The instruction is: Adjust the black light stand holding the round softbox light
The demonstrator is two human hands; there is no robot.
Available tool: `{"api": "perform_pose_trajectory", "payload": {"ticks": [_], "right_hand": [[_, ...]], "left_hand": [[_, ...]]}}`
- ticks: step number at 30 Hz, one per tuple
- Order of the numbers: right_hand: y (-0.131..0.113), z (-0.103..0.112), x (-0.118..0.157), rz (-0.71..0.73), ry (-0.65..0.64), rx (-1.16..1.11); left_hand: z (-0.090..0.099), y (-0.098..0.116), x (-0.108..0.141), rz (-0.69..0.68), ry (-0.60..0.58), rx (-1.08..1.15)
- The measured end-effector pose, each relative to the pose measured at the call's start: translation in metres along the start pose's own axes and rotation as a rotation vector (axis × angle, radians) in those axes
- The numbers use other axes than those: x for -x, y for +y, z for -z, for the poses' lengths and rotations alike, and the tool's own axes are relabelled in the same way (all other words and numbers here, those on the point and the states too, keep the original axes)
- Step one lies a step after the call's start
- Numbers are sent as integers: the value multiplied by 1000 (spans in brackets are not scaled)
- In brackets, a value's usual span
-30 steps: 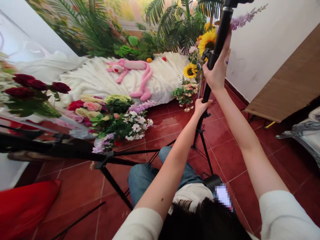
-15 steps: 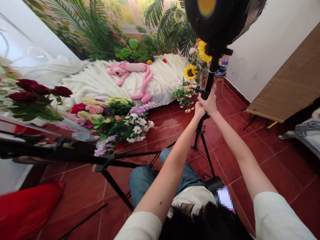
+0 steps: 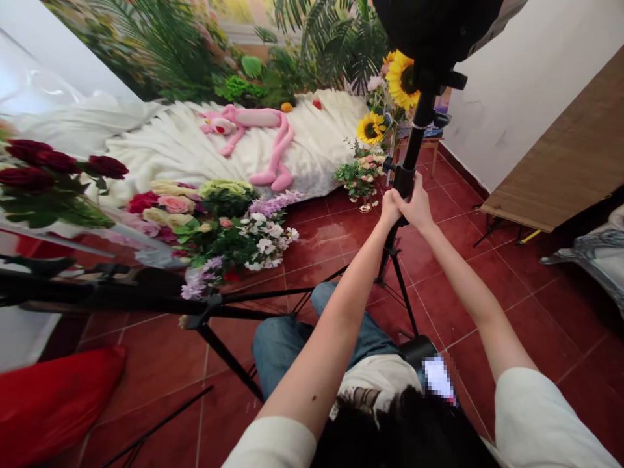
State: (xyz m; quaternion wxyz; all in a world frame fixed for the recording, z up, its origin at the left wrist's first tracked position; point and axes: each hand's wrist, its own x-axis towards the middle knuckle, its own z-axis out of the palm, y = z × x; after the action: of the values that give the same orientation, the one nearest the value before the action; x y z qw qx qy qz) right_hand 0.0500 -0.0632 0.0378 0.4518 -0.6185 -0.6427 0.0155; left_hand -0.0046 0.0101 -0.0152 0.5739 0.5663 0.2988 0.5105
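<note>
Both my hands are closed around the black pole of a light stand [image 3: 415, 146], just below its collar. My left hand [image 3: 391, 207] wraps the pole from the left side. On the right, my right hand [image 3: 416, 205] grips it, overlapping the left hand, with a finger pointing up along the pole. A large black studio light [image 3: 436, 29] sits on top of the pole and is cut off by the upper edge. Below my hands, the stand's tripod legs [image 3: 404, 292] spread on the floor.
A second black stand [image 3: 209, 318] crosses low on the left. Artificial flowers [image 3: 219, 227], dark red roses [image 3: 58, 162] and sunflowers [image 3: 371, 128] stand around a white draped cloth [image 3: 322, 143] with a pink plush toy [image 3: 263, 118]. A brown board [image 3: 556, 156] leans right; a red bag [image 3: 58, 406] lies left.
My hands sit slightly lower in view, still on the pole. The yellow disc on the studio light has gone out of sight. The background has shifted a little up and left.
</note>
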Motion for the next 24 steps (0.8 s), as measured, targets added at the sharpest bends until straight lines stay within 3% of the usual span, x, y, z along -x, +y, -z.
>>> {"api": "perform_pose_trajectory", "payload": {"ticks": [6, 10, 16, 24], "right_hand": [[-3, 46, 32, 50, -31, 18], [-13, 66, 46, 34, -156, 207], [-19, 49, 52, -84, -428, 599], [-13, 42, 45, -154, -444, 664]], "left_hand": [[-3, 13, 8, 45, 22, -98], [-6, 18, 11, 47, 64, -148], [-5, 21, 13, 86, 46, -123], [-4, 20, 12, 85, 36, -143]]}}
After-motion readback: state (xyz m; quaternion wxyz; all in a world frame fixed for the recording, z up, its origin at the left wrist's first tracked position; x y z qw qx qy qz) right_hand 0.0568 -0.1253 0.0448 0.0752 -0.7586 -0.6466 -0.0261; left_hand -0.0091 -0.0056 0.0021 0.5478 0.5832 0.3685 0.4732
